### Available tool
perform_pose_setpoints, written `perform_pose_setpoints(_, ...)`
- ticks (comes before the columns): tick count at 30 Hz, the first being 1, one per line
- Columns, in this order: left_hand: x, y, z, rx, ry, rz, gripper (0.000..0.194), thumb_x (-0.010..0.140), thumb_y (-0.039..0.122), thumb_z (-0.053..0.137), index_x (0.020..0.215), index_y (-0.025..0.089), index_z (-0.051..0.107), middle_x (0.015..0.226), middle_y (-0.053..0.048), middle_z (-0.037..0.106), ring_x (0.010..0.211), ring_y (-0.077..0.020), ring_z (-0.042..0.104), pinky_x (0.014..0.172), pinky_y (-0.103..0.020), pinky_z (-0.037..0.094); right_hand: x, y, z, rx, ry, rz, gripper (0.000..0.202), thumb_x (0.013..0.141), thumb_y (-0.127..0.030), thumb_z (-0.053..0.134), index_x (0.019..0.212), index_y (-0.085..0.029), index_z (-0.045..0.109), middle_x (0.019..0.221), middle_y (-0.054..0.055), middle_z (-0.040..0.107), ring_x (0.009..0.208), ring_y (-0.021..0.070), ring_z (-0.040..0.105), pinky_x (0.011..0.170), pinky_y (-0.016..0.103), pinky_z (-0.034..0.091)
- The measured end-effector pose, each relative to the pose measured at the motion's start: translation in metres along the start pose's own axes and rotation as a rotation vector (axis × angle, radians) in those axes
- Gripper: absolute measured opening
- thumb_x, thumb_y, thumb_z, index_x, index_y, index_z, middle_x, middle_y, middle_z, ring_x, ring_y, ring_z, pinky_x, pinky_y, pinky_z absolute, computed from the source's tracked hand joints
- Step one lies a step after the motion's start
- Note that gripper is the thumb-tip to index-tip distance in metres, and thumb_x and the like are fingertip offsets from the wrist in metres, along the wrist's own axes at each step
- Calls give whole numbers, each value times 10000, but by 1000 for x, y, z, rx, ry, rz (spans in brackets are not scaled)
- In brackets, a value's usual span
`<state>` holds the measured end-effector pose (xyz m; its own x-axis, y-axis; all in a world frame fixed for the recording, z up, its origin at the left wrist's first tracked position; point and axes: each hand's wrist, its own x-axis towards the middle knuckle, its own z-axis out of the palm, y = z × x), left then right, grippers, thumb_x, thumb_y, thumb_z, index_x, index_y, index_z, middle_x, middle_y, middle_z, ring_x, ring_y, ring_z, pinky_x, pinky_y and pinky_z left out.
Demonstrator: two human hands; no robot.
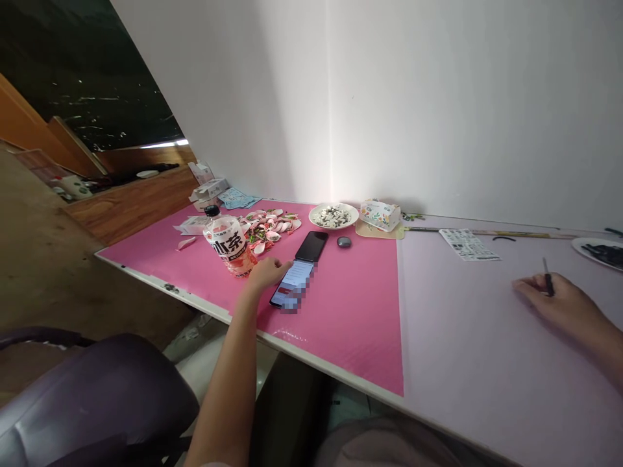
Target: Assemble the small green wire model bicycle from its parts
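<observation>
While hands lie apart | left hand (pixel 265 272) touches lit phone (pixel 293 284) | right hand (pixel 559 301) pinches pen (pixel 547 277) | pink mat (pixel 350 311), white wall (pixel 389 97)

The left arm is stretching forward, bare and nearly straight, its hand (pixel 267 271) lying palm down with the fingers reaching out flat. The right forearm is coming in from the right edge — its hand (pixel 555 299) is resting low, fingers curled together in a pinch.

Pink mat (pixel 341 311), pale lilac table (pixel 487 337), black phone (pixel 311 246), floral tissue box (pixel 380 215).
</observation>
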<state>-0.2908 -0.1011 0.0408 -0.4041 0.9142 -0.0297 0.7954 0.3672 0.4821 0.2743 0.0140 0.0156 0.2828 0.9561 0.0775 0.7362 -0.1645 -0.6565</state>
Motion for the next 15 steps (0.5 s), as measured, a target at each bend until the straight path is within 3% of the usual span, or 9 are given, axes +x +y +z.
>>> perform_pose_setpoints(6, -5, -1, -6, -17, -59, 28, 455, 874, 604, 502, 641, 214, 479, 605, -25, 568, 572, -187, 558, 570, -308, 348, -2, -4, -1, 2, -6, 38, 405, 565, -616, 559, 806, -309, 451, 856, 52, 686, 706, 305, 590, 689, 430, 449)
perform_pose_setpoints(15, -2, -12, -10, -124, -154, 90, 435, 706, 618, 716, 715, 202, 592, 675, -16, 628, 624, -170, 559, 579, -291, 383, -5, -8, -1, 11, 0, 8, 381, 572, -590, 562, 788, -302, 437, 838, 59, 687, 726, 315, 598, 713, 437, 463)
